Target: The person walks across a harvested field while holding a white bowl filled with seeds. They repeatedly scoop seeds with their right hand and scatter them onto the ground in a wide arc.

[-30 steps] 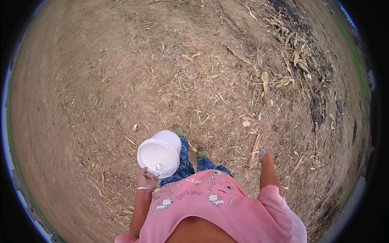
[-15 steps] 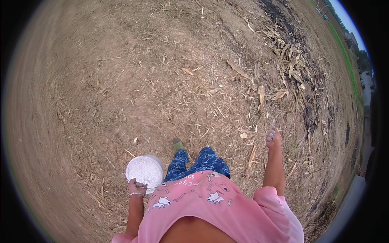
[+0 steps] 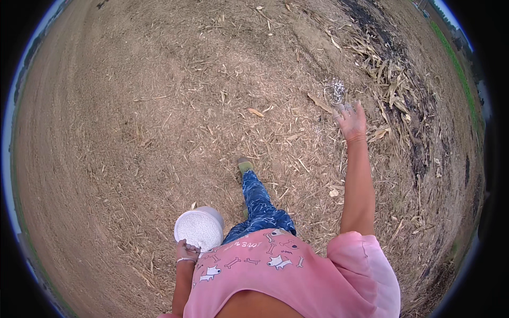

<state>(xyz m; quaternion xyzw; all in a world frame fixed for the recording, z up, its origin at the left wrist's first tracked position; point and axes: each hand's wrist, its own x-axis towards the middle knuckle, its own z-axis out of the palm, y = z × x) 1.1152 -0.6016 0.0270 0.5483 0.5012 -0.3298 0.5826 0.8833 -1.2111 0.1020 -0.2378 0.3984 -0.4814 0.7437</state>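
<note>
A white bucket (image 3: 211, 216) filled with white granules (image 3: 199, 229) hangs at my left side. My left hand (image 3: 187, 251) is closed at its near rim; whether it grips the rim or a handle I cannot make out. Far out to the front right, my right hand (image 3: 351, 121) is open with its fingers spread, the arm stretched out. Just beyond its fingertips a loose cluster of white granules (image 3: 335, 91) is in the air or over the soil; which, I cannot tell.
Dry soil strewn with chopped straw (image 3: 212, 106) lies all around. A thicker row of dry husks and stalks (image 3: 389, 79) runs along the right beside a dark strip. One shoe (image 3: 245, 165) is stepping forward. A green strip (image 3: 450, 63) lies at the far right.
My right hand has swung forward and opened from a closed fist, and white granules now show beyond it. One foot has stepped forward. The bucket stays at my left side.
</note>
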